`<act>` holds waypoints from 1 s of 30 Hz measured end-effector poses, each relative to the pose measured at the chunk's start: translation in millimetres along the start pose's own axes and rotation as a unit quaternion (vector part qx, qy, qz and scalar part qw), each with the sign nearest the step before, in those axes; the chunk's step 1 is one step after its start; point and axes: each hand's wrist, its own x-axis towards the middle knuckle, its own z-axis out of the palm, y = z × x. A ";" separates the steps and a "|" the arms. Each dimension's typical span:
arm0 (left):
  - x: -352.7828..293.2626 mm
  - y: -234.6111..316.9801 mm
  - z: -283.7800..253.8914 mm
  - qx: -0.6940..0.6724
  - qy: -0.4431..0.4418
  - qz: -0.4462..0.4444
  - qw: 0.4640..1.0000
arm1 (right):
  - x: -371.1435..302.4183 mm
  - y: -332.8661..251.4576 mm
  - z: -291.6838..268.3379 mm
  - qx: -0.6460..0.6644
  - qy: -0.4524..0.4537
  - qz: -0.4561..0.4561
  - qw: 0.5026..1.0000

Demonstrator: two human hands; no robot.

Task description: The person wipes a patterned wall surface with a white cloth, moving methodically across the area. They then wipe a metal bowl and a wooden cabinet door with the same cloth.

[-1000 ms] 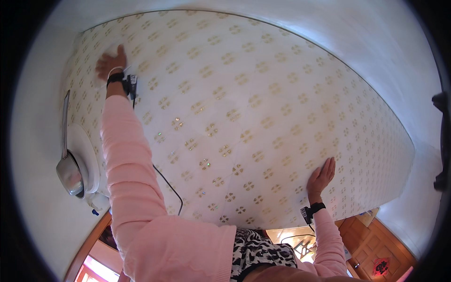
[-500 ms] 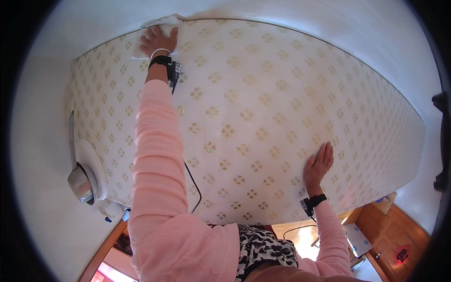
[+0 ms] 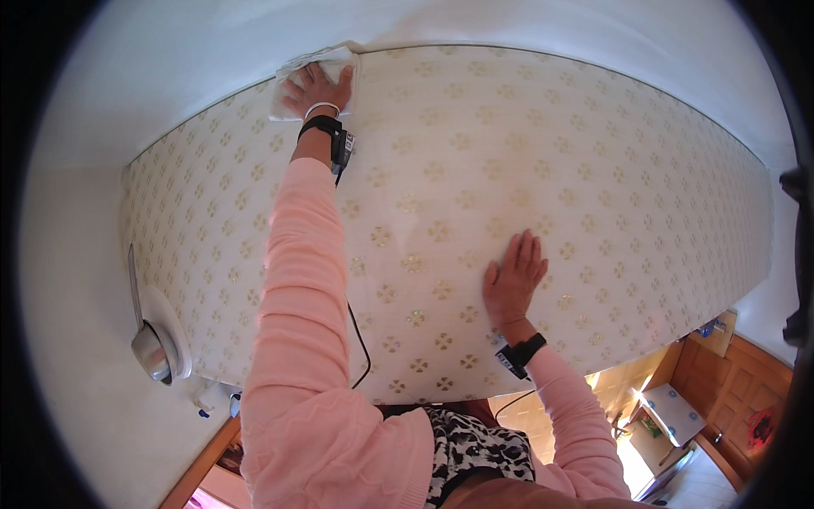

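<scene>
My left hand (image 3: 320, 89) lies with spread fingers on a white cloth (image 3: 287, 103), at the far edge of a wide white surface (image 3: 424, 178) patterned with gold clover shapes. The cloth is pressed flat under the palm, and its far side rides up against the wall. Closer in and to the right, my right hand (image 3: 513, 284) rests palm down on the patterned surface, fingers stretched out, holding nothing. Each wrist has a black strap with a small device, and a thin black cable runs from each.
At the left edge, a metal ladle-like pan (image 3: 151, 349) with a long handle sits by a round white object (image 3: 175, 327). A white wall (image 3: 509, 21) bounds the far side. Low on the right are a wooden door (image 3: 742, 394) and a small white table (image 3: 674, 414).
My left hand and the cloth have shifted a little to the right along the far edge. My right hand has moved left and slightly farther away across the surface.
</scene>
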 end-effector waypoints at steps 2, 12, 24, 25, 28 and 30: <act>-13.2 29.0 4.6 -0.004 0.005 0.024 1.000 | -0.3 0.6 -1.2 0.019 -0.021 0.007 1.000; -82.4 163.6 16.8 0.001 0.006 0.120 0.993 | -1.3 2.6 -6.5 0.103 -0.062 -0.007 0.993; -179.7 337.4 33.6 -0.059 -0.031 0.377 0.924 | 1.3 6.4 -13.7 0.119 -0.115 0.001 0.986; -180.2 339.4 32.8 -0.065 -0.044 0.398 0.914 | 2.1 6.5 -13.5 0.115 -0.100 -0.007 0.988; -171.0 322.6 28.8 -0.053 -0.057 0.429 0.900 | 2.8 5.4 -10.8 0.096 -0.103 0.006 0.990; -156.8 305.2 22.9 -0.054 -0.057 0.424 0.902 | 2.6 4.6 -7.7 0.067 -0.077 0.001 0.995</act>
